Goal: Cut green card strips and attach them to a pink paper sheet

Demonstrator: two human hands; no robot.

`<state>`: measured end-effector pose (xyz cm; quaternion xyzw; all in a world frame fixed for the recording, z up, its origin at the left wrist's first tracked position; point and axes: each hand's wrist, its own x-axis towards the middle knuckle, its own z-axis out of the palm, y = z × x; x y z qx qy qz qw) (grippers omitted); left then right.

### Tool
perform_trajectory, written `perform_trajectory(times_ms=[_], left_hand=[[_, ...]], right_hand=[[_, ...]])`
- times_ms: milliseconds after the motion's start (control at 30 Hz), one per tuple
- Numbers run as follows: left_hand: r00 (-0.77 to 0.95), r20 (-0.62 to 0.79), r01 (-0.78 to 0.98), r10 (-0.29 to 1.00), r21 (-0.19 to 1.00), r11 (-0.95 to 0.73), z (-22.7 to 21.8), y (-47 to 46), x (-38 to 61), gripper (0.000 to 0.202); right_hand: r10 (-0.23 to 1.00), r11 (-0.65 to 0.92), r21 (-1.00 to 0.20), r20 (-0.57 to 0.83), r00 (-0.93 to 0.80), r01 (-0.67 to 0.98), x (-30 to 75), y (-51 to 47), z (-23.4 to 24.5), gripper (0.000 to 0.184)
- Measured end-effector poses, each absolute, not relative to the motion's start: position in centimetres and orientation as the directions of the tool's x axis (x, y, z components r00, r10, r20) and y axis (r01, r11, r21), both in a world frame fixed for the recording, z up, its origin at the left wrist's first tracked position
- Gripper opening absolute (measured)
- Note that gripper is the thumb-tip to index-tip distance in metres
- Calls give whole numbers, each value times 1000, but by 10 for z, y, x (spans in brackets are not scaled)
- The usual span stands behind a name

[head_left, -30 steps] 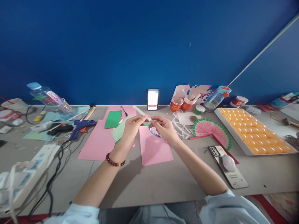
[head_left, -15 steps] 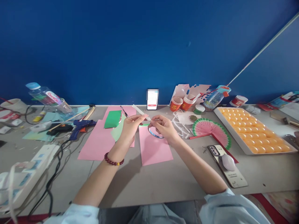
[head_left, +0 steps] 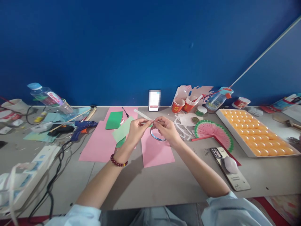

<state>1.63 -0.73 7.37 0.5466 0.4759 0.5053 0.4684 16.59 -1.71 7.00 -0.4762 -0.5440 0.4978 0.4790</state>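
Note:
My left hand [head_left: 136, 129] pinches a thin white stick [head_left: 141, 114] that slants up and to the left above the table. My right hand [head_left: 166, 128] pinches the stick's near end, and a roll of tape [head_left: 157, 137] hangs under its fingers. Both hands hover over a pink paper sheet [head_left: 157, 150]. A pale green paper [head_left: 122, 130] and a dark green paper [head_left: 114, 120] lie just left of my left hand, on a larger pink sheet [head_left: 100, 142].
A glue gun [head_left: 82, 126], cables and a power strip [head_left: 25, 175] lie at the left with a water bottle [head_left: 48, 98]. Red paper cups [head_left: 183, 105], a watermelon paper fan [head_left: 213, 130], a phone [head_left: 229, 168] and a tray of orange balls [head_left: 256, 131] are at the right.
Both hands have shifted slightly right and closer together on the white stick. The tape roll stays under my right hand.

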Motion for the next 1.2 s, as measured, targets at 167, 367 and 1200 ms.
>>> perform_trajectory(times_ms=[167, 367, 1200], left_hand=[[-10, 85, -55, 996, 995, -86, 75, -10, 19, 25], [-99, 24, -129, 995, 991, -36, 76, -2, 11, 22], [-16, 59, -134, 998, 989, -61, 80, -10, 15, 24]], right_hand=[[992, 75, -995, 69, -103, 61, 165, -18, 70, 29], [991, 57, -997, 50, -121, 56, 165, -22, 76, 27], [992, 60, -998, 61, -109, -8, 162, -21, 77, 33]])
